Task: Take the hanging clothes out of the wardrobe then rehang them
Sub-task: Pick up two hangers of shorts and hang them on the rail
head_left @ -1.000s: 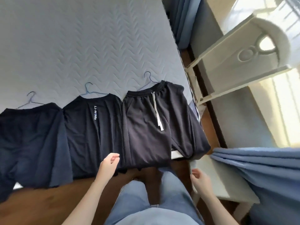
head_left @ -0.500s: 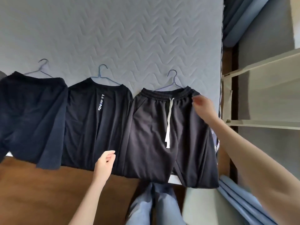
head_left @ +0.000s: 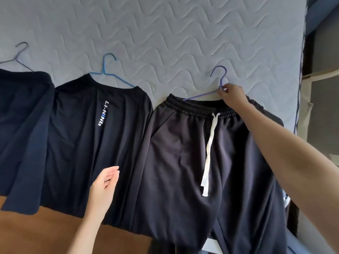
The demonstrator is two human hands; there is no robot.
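**Right hand reaches the trousers' hanger**

Half a second ago the right hand (head_left: 232,95) lay on the waistband; now its fingers are closed on the neck of the purple hanger (head_left: 219,77). The dark trousers (head_left: 201,153) lie flat on the mattress (head_left: 165,33), right of the Li-Ning shirt (head_left: 95,136). The left hand (head_left: 105,186), fingers loosely apart, holds nothing below that shirt. Lifting for rehanging seems next.

Right arm stretched forward, right hand (head_left: 232,96) with fingers pinched closed, left hand (head_left: 104,187) lower, loosely open, fingers slightly curled
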